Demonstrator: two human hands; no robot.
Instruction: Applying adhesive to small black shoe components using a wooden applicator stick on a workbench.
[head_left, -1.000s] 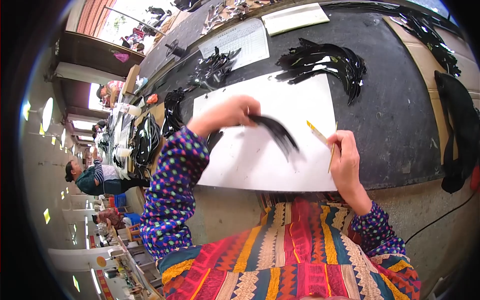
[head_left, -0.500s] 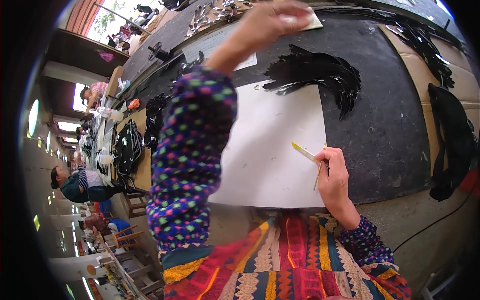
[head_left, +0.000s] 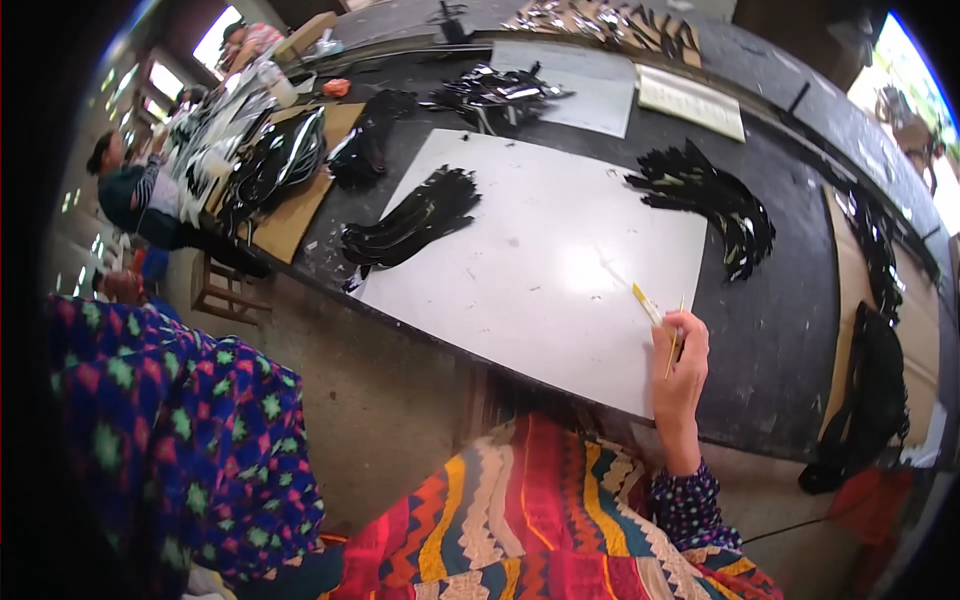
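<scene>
Dark, scuffed bench (head_left: 780,330) runs diagonally across the frame; a bright window sits at upper left, where other people are at work. A large white sheet (head_left: 540,260) lies flat on it, matte and smooth. Glossy black curved strips lie in two fanned piles: one (head_left: 410,215) at the sheet's left edge, one (head_left: 715,195) on the bench at upper right. Right hand (head_left: 680,365), lower right, rests on the sheet's corner, its grip pinching a thin yellow brush (head_left: 650,305). Left hand is out of frame; only its patterned sleeve (head_left: 190,450) shows at lower left.

A single head-worn fisheye view looks steeply down from close above the dark worktable (head_left: 790,290), whose far edge runs toward two o'clock; the large white paper sheet (head_left: 540,260) fills the centre.
</scene>
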